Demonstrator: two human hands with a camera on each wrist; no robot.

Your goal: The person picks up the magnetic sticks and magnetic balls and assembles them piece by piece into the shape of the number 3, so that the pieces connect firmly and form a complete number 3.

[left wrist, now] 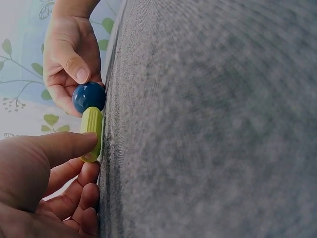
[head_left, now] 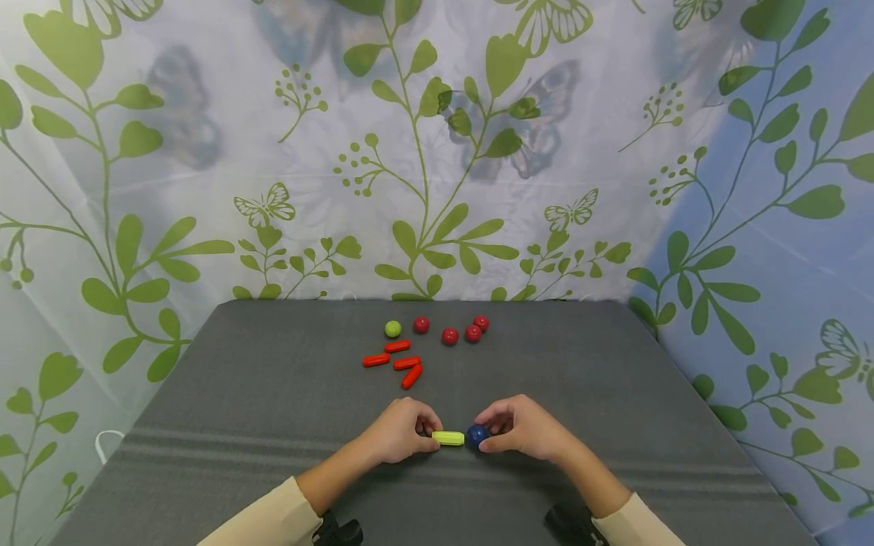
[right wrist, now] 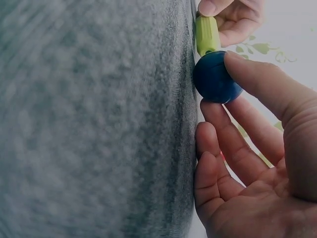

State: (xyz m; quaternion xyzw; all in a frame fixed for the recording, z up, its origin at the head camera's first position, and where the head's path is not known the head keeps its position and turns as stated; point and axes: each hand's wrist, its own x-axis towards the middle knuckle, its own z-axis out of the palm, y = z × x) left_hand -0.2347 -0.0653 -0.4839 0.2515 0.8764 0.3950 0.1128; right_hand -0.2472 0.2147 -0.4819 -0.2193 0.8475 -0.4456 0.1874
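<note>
Hanging behind everything, a pale curtain (head_left: 307, 189) is printed with green leaves, berries and butterflies. Before it spreads a dark grey surface (head_left: 580, 364). Two cream sleeves (head_left: 273, 516) reach in from the bottom edge, each with a black device (head_left: 337, 528) at the wrist. Both hands are low at the centre, close together and each grasping something. The left hand (head_left: 403, 432) pinches one end of a yellow-green rod (head_left: 449, 438) between thumb and fingers; the right hand (head_left: 526, 428) pinches a glossy blue ball (head_left: 476, 434). Rod and ball are between the hands, the rod's free end meeting the ball's side.

Farther back, left of centre, lie four red rods (head_left: 376, 360) in a loose cluster, the nearest one slanted. Beyond them is an uneven row of small balls: one green ball (head_left: 392, 329) at the left end, then four red balls (head_left: 450, 336), the two rightmost right beside each other.
</note>
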